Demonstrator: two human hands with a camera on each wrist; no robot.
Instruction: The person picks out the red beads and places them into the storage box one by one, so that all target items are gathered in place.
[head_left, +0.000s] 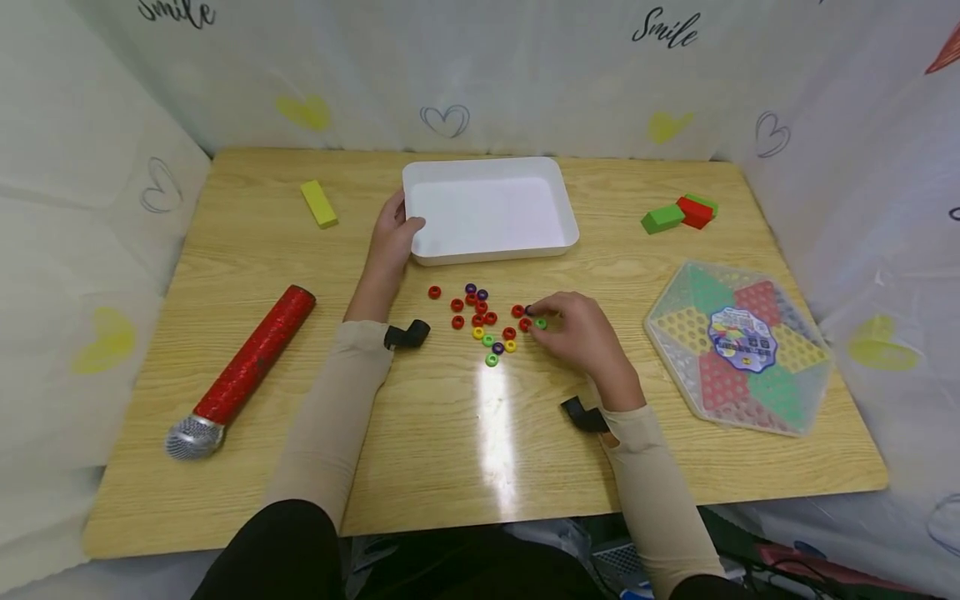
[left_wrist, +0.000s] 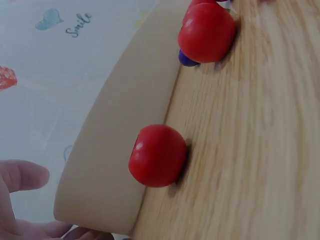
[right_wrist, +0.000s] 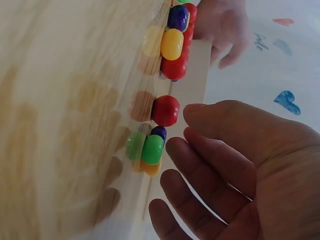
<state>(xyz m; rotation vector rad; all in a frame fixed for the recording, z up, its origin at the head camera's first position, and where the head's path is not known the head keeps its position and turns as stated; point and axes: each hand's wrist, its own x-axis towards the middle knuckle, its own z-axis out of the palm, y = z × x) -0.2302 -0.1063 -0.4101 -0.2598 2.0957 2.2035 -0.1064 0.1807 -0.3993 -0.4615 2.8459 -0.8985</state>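
A white tray (head_left: pixel 487 208) stands at the back middle of the wooden table (head_left: pixel 450 433). My left hand (head_left: pixel 403 215) grips its left rim, thumb hooked over the edge; the left wrist view shows the thumb (left_wrist: pixel 22 177) beside the tray wall (left_wrist: pixel 120 140). Several small ring beads (head_left: pixel 483 321), red, yellow, green and purple, lie scattered in front of the tray. My right hand (head_left: pixel 538 315) hovers at the right side of the cluster. In the right wrist view its loosely curled fingers (right_wrist: pixel 200 165) hold nothing and reach toward a red bead (right_wrist: pixel 165 110) and a green bead (right_wrist: pixel 152 149).
A red glitter microphone (head_left: pixel 243 371) lies at the front left. A yellow block (head_left: pixel 318 203) sits at the back left, green and red blocks (head_left: pixel 678 214) at the back right. A hexagonal peg-board game (head_left: pixel 738 346) lies right of my right hand. White curtains enclose the table.
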